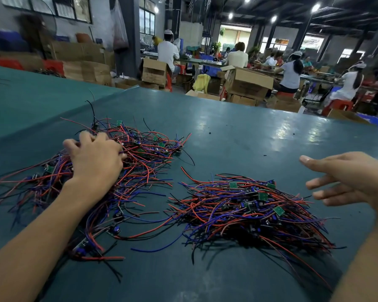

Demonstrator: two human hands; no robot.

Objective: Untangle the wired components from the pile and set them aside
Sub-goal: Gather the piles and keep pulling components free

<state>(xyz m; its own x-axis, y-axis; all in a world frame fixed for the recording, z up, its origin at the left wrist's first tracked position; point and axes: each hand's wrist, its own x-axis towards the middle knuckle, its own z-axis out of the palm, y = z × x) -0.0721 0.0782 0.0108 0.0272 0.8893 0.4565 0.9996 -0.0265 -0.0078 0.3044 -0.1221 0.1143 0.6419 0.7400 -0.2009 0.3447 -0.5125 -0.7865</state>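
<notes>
No legible text, labels or nos. anywhere.

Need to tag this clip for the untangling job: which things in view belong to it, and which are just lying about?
Belong to the job:
tangled pile on the left
left hand, fingers curled into that pile
set-aside bundle on the right
right hand, open, beside that bundle

Just lying about:
cardboard boxes behind the green table
red stool

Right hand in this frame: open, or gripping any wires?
Open. The right hand has its fingers straight and spread, holding nothing, clear of the right wire pile.
</notes>
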